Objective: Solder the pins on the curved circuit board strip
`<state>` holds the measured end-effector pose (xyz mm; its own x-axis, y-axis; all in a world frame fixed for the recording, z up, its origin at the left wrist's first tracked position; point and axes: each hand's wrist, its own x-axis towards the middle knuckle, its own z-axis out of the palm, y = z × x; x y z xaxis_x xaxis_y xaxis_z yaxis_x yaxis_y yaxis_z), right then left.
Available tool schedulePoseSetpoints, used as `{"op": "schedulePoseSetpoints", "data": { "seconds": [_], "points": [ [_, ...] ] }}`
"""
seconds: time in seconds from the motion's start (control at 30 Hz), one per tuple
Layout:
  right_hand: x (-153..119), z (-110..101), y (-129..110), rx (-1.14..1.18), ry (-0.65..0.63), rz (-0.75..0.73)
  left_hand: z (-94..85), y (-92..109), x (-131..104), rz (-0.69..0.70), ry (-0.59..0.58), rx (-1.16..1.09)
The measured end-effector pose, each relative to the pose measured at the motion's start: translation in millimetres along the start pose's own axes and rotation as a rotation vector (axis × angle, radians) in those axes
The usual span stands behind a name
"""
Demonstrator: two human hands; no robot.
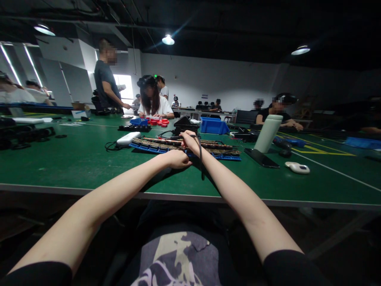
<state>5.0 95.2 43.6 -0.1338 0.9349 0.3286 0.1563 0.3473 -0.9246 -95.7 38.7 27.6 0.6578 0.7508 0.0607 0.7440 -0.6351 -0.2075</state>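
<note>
1. Right hand point(189, 142): grip closed on a thin black cable point(201, 155), pinched at the near edge of the long rails point(184, 143); the cable loops down over the wrist and hangs toward the tabletop point(74, 159).
2. Left hand point(177, 159): lies low on the tabletop just before the rails, fingers curled toward the right hand; whether it holds anything I cannot tell, the fingertips are hidden.
3. The rails are dark strips with brass-coloured edges, lying side by side across a flat blue tray point(229, 156), straight ahead, well back from the near table edge.
4. Judgement: the work goes best with the low hand steadying the tray and the cable kept clear of the wrist, so the hanging loop does not snag and drag the rails.
5. Containers: the blue tray carries only the rails, as far as shows. A blue bin point(213, 127) stands behind it; its contents are out of view.
6. A white box point(127, 138) with a dark lead lies just left of the tray.
7. A co-worker point(153, 104) across the tabletop handles red pieces point(160, 122).
</note>
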Motion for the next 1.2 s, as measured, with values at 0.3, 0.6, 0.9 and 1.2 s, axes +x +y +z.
{"op": "schedulePoseSetpoints", "data": {
  "seconds": [0.3,0.6,0.9,1.2],
  "points": [
    [-3.1,0.7,-3.7,-0.027,-0.005,0.012,-1.9,0.2,-1.1,0.003,-0.002,-0.009],
    [-2.5,1.0,-6.0,0.018,-0.026,0.087,3.2,-4.0,1.8,0.016,0.033,-0.058],
    [-4.4,2.7,-7.3,0.074,0.015,0.130,0.3,-1.6,0.5,0.020,0.015,-0.037],
    [-1.8,-4.5,-20.1,0.228,0.119,0.023,-4.1,1.4,-0.1,-0.014,-0.024,0.017]
  ]
}}
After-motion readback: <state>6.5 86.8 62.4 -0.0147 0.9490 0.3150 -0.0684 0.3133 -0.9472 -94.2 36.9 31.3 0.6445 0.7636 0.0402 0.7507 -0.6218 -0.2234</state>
